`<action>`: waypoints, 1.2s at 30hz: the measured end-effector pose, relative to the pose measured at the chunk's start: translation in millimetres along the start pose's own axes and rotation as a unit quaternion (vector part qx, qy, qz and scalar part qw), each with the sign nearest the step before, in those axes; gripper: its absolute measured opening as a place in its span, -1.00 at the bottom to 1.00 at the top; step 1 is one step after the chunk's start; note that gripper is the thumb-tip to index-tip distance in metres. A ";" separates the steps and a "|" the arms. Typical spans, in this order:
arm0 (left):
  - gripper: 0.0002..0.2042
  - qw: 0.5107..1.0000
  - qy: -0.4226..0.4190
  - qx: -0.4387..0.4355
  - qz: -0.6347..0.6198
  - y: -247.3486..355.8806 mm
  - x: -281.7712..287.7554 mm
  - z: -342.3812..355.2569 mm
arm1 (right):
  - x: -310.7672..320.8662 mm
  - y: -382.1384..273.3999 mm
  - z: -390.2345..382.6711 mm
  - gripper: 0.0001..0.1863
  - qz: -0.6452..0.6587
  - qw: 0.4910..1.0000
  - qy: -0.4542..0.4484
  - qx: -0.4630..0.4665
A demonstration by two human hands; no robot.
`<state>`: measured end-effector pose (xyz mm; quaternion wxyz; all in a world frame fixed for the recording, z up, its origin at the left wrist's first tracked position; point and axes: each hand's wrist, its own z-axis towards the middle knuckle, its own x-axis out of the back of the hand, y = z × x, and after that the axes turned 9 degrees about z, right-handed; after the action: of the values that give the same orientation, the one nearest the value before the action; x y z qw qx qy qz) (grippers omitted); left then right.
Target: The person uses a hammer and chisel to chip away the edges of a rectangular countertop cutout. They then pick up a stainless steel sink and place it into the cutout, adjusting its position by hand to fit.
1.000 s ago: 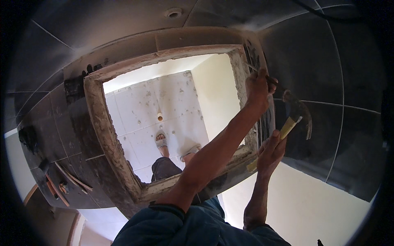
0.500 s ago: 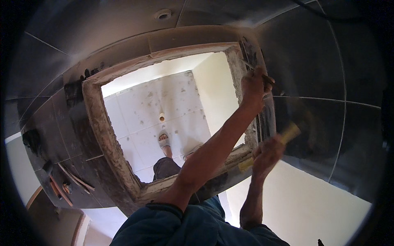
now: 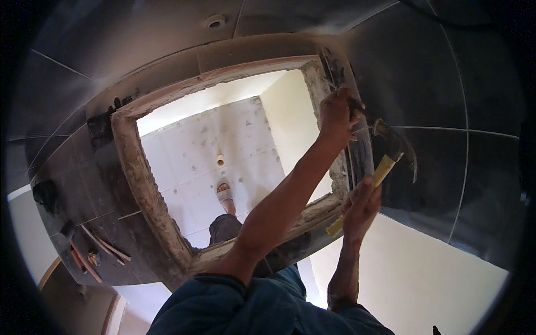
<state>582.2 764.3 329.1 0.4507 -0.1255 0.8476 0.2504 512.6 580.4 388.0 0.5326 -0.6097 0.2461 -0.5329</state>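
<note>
1. Left hand (image 3: 336, 118) grips a slim, dark, chisel-like rod (image 3: 355, 105) beside the rectangular opening's rough, cement-coloured right rim (image 3: 316, 84).
2. Right hand (image 3: 362, 207) holds a yellow-handled, dark-metal claw hammer (image 3: 384, 169) nearby.
3. I'd strike squarely, with short swings.

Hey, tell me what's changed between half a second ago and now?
The hammer in the right hand has swung up and leftward, nearer the left hand. One of the two sandalled feet is no longer visible. Nothing was picked up or let go: the left hand still grips its thin tool. The orange-handled tool stayed put.
</note>
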 end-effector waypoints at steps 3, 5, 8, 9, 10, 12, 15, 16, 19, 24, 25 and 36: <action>-0.73 1.000 0.002 -0.006 -0.009 3.5 1.9 0.1 | -1.7 0.6 -2.5 -0.60 0.081 0.996 0.024 -0.013; -0.72 1.000 -0.011 -0.004 -0.014 5.6 -1.9 0.3 | -7.0 26.8 -1.1 -0.58 0.086 0.994 0.048 0.045; -0.71 0.999 0.034 0.021 -0.037 10.5 -4.1 0.4 | 0.4 18.1 2.9 -0.60 0.036 0.998 0.004 0.048; -0.71 0.999 0.021 0.013 -0.036 9.8 -5.5 0.5 | 2.3 10.9 3.9 -0.60 0.019 0.999 -0.012 0.050; -0.70 0.999 0.009 0.006 -0.034 6.3 -5.4 1.1 | 0.9 -8.8 -2.7 -0.58 0.155 0.987 -0.026 0.035; -0.70 1.000 0.003 -0.001 -0.027 3.3 -0.4 4.2 | -7.1 1.2 2.8 -0.58 0.027 0.999 -0.026 -0.015; -0.71 1.000 0.005 0.002 -0.023 3.1 -4.1 7.4 | -2.3 -3.3 12.8 -0.59 0.013 0.999 -0.042 -0.005; -0.71 1.000 0.009 0.002 -0.026 2.3 -3.7 6.9 | 0.1 -8.4 6.8 -0.59 0.085 0.996 -0.035 0.014; -0.71 1.000 0.011 0.000 -0.026 3.5 -2.5 4.4 | -11.0 -9.1 3.8 -0.59 0.082 0.996 0.026 0.014; -0.71 1.000 0.005 -0.003 -0.020 0.4 0.6 4.5 | 4.3 -8.5 1.7 -0.57 0.072 0.997 -0.023 0.010; -0.71 1.000 0.002 0.001 -0.014 0.7 0.1 4.4 | 3.1 -15.7 -0.4 -0.57 0.142 0.990 -0.013 0.015; -0.75 1.000 -0.002 -0.007 -0.003 -3.1 28.5 29.6 | -15.8 -7.5 9.1 -0.61 0.067 0.992 -0.067 -0.079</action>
<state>588.3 778.0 290.8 0.4522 -0.1309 0.8446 0.2550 514.1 600.0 390.0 0.5327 -0.6661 0.2917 -0.4329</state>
